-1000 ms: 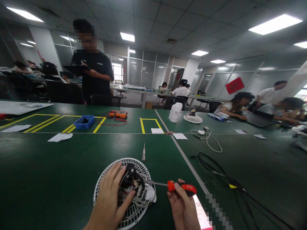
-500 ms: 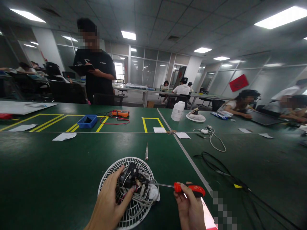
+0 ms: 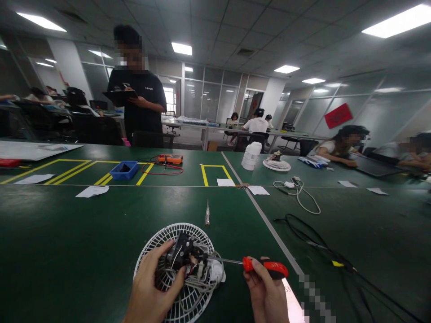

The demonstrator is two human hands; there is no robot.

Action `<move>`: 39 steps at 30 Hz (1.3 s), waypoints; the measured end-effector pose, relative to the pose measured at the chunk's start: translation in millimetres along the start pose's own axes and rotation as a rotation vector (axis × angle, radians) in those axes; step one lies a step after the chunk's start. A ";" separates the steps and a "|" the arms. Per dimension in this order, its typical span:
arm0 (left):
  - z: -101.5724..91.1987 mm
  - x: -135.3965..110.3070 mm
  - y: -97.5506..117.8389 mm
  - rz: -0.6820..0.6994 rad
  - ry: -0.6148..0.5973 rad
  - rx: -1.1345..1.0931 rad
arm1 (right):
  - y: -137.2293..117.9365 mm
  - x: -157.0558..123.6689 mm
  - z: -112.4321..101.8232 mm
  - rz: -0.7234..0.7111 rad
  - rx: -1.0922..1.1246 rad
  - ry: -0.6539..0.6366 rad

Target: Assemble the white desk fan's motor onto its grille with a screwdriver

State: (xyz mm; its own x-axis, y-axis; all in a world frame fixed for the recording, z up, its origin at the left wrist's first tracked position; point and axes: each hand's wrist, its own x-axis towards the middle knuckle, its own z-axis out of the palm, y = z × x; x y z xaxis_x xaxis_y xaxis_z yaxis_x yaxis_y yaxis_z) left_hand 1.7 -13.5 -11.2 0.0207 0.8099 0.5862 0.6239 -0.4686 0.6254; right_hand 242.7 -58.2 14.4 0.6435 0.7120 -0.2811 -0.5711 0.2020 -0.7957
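**Left hand curls tighter round the motor block, driver held level**

Since half a second ago the left hand has drawn its fingers in. They were spread over the white fan grille and now curl round the black motor block, thumb pressed in from the near side. The right hand has barely shifted. It is closed on the red handle of the screwdriver, thumb lying on top.

The grille lies flat at the near edge of the table, about mid-way along it, with the motor block and a tangle of white wires on top. The screwdriver's long axis runs almost level, right to left, from the handle into the block's right flank. So the block sits directly left of the right hand and under the left, which is the nearer one.

The driver's tip is lost among the wires and housing, so I cannot tell whether it is seated in anything. The grille's near rim and both wrists are cut off by the frame. A smaller driver lies loose just beyond the grille, towards the far edge
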 end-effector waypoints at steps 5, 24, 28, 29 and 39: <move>0.7 -0.4 -1.6 0.024 0.010 0.014 | 3.1 0.0 -0.7 -0.018 -0.033 -0.022; -4.7 1.0 1.9 -0.065 0.056 0.138 | 4.2 1.2 -6.2 0.026 -0.071 -0.061; -6.6 2.7 -0.3 -0.011 0.030 0.197 | 4.5 0.0 -3.7 0.051 -0.094 -0.070; -6.9 2.8 -0.8 0.005 0.025 0.209 | 4.1 0.8 -4.0 0.070 -0.077 -0.077; -15.7 12.9 3.4 0.104 0.005 0.256 | 6.8 4.2 -8.3 0.025 -0.073 -0.140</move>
State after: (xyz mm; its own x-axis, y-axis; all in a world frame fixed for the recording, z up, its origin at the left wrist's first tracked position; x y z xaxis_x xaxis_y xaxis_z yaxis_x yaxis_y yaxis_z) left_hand -8.2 -10.2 6.5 0.0913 0.7599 0.6436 0.7955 -0.4444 0.4119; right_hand 245.7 -59.4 3.4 0.5497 0.8037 -0.2278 -0.5437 0.1372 -0.8280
